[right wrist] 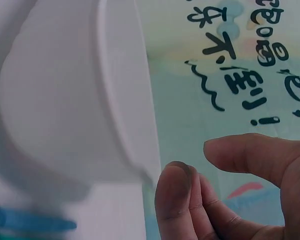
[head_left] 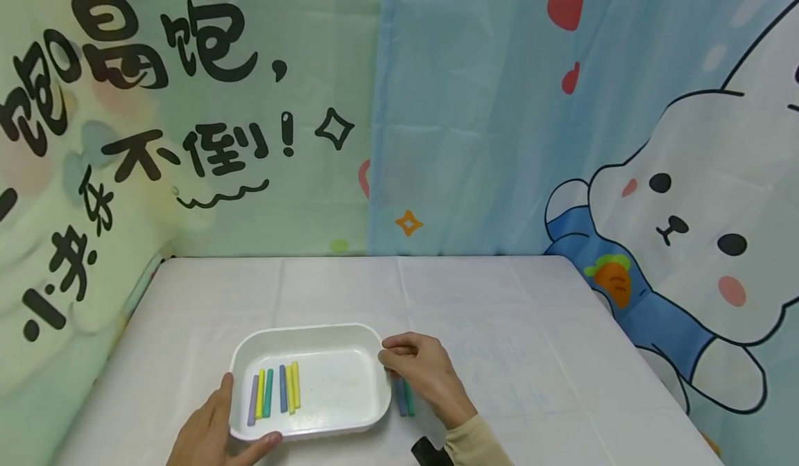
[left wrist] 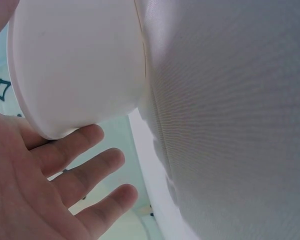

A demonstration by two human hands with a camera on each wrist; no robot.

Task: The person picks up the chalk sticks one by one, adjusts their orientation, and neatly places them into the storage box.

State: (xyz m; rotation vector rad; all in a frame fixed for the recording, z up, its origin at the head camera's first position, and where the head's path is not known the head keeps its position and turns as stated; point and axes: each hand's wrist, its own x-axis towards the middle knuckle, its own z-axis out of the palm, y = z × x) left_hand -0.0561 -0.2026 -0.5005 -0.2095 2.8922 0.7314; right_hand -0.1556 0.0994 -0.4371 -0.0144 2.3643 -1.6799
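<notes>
A white rectangular tray (head_left: 343, 383) rests on the table. Several slim chalk-like sticks (head_left: 268, 393), in purple, yellow, green and blue, lie side by side in its left half. My left hand (head_left: 212, 424) spans the tray's near left corner. Its thumb is at the front rim, and the fairly straight index finger touches the left side in the left wrist view. My right hand (head_left: 424, 372) is by the right rim; thumb and index fingertip stand apart with nothing between them in the right wrist view. Outside the tray, partly behind this hand, lie a blue stick (head_left: 401, 400) and a green stick (head_left: 409, 400).
White cloth covers the table (head_left: 530, 355). A printed curtain (head_left: 462, 126) with lettering and a cartoon animal hangs behind and beside it. Near the right sleeve is a black object (head_left: 431, 452), partly cut off by the frame's bottom edge.
</notes>
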